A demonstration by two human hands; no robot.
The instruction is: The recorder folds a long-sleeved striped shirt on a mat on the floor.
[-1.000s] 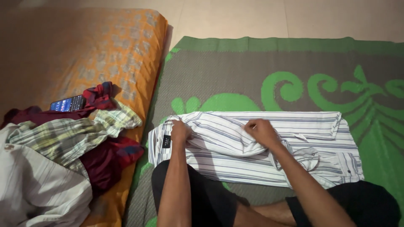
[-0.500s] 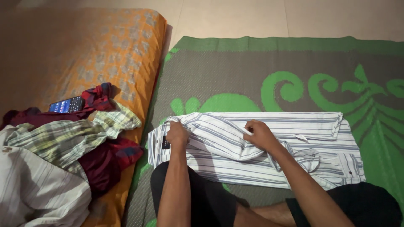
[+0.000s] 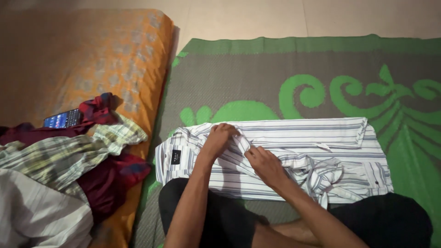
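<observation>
At the centre of the frame, just below the middle, I see the striped shirt (image 3: 294,151) lying flat on the green and grey mat (image 3: 257,78), its long axis running left to right across the picture, with the dark label end at the left and the bunched sleeve at the lower right. My left hand (image 3: 219,138) sits on the upper left part of the shirt, fingers curled and pinching a fold of cloth near the shirt's upper edge. My right hand (image 3: 264,163) lies just to the lower right of it, fingers closed on the same raised fold, so the two hands nearly touch. The fold runs on a slant between them, from upper left to lower right. The free, crumpled sleeve lies to the right of the right hand, nearer to that hand than to the left one. At the left of the frame, well apart from both hands, a heap of clothes (image 3: 69,160) and a phone (image 3: 62,119) rest on an orange mattress (image 3: 101,50).
</observation>
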